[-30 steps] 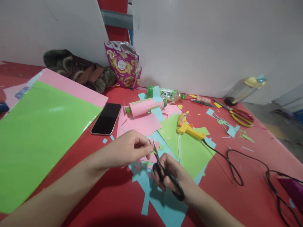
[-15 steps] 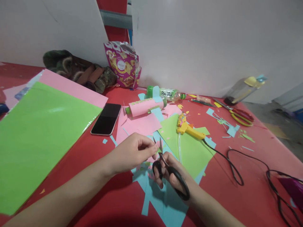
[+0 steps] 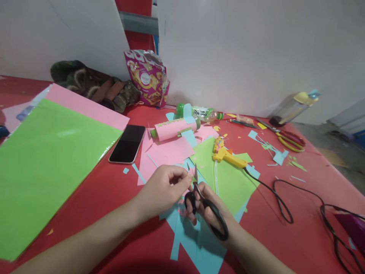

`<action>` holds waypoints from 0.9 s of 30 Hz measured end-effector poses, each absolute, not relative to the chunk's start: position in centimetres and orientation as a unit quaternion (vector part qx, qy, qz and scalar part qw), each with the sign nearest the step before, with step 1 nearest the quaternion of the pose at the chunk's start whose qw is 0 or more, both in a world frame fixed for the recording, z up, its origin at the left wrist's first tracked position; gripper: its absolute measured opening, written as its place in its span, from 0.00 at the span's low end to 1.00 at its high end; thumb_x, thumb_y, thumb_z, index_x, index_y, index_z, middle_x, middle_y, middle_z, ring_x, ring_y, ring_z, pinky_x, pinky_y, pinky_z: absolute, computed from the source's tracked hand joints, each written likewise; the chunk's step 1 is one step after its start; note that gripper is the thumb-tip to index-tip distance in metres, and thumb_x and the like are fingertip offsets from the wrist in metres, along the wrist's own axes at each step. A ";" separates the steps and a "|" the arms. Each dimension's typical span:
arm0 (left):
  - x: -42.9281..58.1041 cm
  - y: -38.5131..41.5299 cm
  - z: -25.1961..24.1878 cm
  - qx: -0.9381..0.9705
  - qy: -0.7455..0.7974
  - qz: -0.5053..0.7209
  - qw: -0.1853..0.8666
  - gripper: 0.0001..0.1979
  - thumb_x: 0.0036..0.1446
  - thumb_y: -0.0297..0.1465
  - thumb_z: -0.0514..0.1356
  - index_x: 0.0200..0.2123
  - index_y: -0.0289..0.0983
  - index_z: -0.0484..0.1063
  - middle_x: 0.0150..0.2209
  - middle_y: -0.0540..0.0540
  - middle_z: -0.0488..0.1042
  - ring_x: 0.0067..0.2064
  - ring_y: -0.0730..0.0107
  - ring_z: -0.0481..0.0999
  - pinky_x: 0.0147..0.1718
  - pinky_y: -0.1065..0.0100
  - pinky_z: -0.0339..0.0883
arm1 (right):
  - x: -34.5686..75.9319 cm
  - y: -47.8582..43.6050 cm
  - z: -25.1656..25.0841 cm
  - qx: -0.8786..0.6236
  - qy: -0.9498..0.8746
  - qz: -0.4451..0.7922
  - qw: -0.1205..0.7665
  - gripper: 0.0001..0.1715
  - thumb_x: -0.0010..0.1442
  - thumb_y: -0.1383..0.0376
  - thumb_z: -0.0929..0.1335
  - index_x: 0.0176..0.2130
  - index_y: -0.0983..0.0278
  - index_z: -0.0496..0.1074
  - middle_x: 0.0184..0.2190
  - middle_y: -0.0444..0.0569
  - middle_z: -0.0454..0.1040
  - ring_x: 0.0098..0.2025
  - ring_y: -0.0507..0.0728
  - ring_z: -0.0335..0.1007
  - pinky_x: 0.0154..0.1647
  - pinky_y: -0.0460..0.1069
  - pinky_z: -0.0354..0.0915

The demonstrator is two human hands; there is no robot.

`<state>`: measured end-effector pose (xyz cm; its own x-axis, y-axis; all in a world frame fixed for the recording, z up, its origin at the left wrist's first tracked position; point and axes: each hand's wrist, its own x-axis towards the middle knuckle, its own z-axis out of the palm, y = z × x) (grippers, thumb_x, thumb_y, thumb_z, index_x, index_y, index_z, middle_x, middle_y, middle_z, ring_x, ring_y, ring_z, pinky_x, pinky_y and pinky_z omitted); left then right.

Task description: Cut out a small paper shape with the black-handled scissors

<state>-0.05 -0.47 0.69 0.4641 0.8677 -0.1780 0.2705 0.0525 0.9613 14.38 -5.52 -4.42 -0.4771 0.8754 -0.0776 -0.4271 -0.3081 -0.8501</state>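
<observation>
Head view: left hand (image 3: 165, 187) shifted slightly right within a second, fingertips pinched on a small scrap (image 3: 193, 178), likely pink and green; right hand (image 3: 219, 205) curled round scissors (image 3: 196, 189), blades parted at it, above counter (image 3: 128, 249). Trimming seems underway.

Metal scissor blades (image 3: 195, 176), glossy phone (image 3: 127, 144), matt paper (image 3: 173, 149)

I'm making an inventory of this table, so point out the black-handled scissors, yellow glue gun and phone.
Black-handled scissors (image 3: 196, 187), head view: metal just below the blades.
Yellow glue gun (image 3: 229, 157), head view: upper part of the handle.
Phone (image 3: 128, 144), head view: middle of the dark screen.
</observation>
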 end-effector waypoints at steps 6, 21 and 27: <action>0.2 -1.1 0.5 0.631 0.461 0.284 0.556 0.15 0.52 0.30 0.50 0.15 0.34 0.57 0.14 0.55 0.57 0.17 0.82 0.61 0.17 0.79 0.54 | 14.2 -5.6 -4.0 -0.293 -0.425 0.740 0.432 0.24 0.46 0.48 0.67 0.30 0.62 0.54 0.25 0.41 0.60 0.24 0.48 0.55 0.25 0.45 0.52; 0.7 -1.6 0.2 0.598 0.443 0.296 0.599 0.14 0.53 0.30 0.48 0.16 0.36 0.56 0.10 0.55 0.63 0.14 0.78 0.66 0.15 0.77 0.58 | 14.2 -5.7 -3.4 -0.309 -0.452 0.730 0.408 0.25 0.47 0.46 0.65 0.31 0.61 0.51 0.26 0.42 0.58 0.27 0.50 0.52 0.29 0.48 0.52; 0.9 -1.8 0.1 0.599 0.457 0.292 0.590 0.15 0.53 0.32 0.48 0.16 0.36 0.58 0.11 0.54 0.64 0.14 0.78 0.66 0.15 0.76 0.58 | 14.4 -5.8 -3.8 -0.304 -0.462 0.727 0.408 0.25 0.48 0.45 0.64 0.32 0.60 0.52 0.26 0.43 0.58 0.27 0.51 0.54 0.30 0.48 0.53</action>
